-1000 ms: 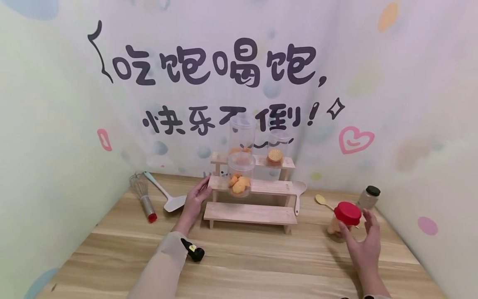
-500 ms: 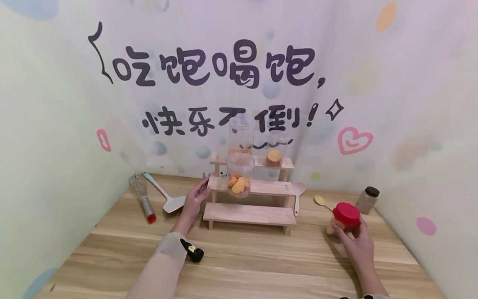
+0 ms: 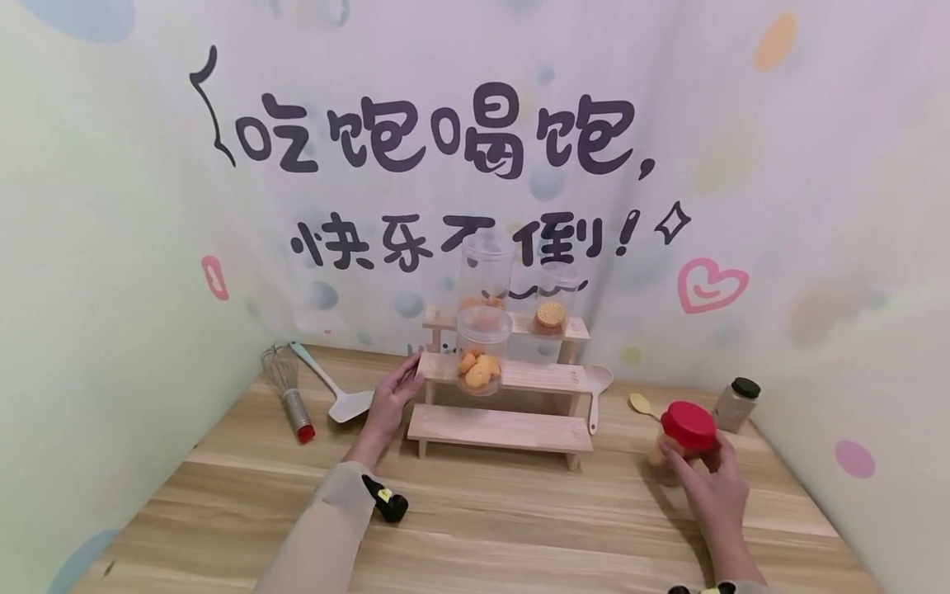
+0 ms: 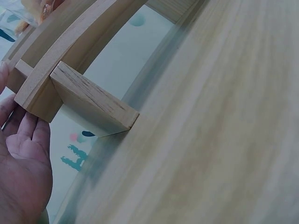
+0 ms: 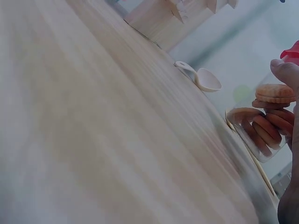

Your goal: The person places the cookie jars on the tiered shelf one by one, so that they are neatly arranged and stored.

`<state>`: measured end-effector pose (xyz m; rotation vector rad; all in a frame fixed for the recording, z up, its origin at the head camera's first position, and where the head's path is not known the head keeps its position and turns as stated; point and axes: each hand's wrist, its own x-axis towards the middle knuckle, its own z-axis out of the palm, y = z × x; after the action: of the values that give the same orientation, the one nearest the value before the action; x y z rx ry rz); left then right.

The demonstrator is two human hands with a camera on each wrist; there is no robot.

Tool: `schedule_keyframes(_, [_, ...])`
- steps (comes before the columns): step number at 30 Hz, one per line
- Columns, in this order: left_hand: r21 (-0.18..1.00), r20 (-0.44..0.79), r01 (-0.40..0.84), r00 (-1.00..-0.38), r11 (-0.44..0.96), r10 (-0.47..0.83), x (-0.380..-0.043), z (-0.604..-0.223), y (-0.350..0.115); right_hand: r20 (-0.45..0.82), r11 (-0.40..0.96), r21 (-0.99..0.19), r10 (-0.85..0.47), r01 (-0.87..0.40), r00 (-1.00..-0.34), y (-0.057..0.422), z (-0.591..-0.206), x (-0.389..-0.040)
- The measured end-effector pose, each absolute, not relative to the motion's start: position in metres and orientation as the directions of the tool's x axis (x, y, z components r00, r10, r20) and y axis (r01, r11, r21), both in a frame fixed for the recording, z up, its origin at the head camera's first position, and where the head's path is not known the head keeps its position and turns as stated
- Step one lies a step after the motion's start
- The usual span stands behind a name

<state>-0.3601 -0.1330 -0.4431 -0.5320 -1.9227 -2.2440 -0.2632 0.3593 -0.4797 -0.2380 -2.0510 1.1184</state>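
At the left end of a three-tier wooden stand (image 3: 505, 425), my left hand (image 3: 387, 406) holds the middle shelf's edge, its fingers reaching under the board in the left wrist view. My right hand (image 3: 716, 493) grips a clear cookie jar (image 3: 688, 425) with a red lid, over to the right. Round sandwich cookies (image 5: 274, 93) show through its wall in the right wrist view. Whether its base touches the table cannot be told. A clear jar of orange cookies (image 3: 478, 371) stands on the middle shelf. The top shelf bears a tall clear jar (image 3: 486, 272) and a smaller biscuit jar (image 3: 551, 318).
Left on the table (image 3: 475, 528) lie a whisk (image 3: 293, 400) and a white spatula (image 3: 349, 406). A pale spoon (image 3: 597, 381) lies right of the stand. Near the red-lidded jar are a yellow spoon (image 3: 640, 403) and a black-capped jar (image 3: 737, 406). A printed curtain hangs behind.
My right hand has come in from the right and taken hold of the red-lidded cookie jar. My left hand has stayed at the stand. The head view has shifted slightly.
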Motion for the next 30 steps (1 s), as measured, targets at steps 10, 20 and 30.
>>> schedule_keyframes(10, [0.917, 0.371, 0.343, -0.921, -0.202, 0.122, -0.361, -0.445, -0.133, 0.567, 0.531, -0.807, 0.57, -0.26, -0.595, 0.344, -0.481, -0.3])
schedule_keyframes(20, [0.922, 0.372, 0.349, -0.919, -0.17, 0.128, -0.362, -0.442, -0.133, 0.528, 0.448, -0.847, 0.642, -0.288, -0.556, 0.322, -0.475, -0.332])
schedule_keyframes(30, [0.923, 0.366, 0.341, -0.922, -0.176, 0.13, -0.358, -0.442, -0.132, 0.494, 0.394, -0.866, 0.589, -0.307, -0.639, 0.305, -0.455, -0.332])
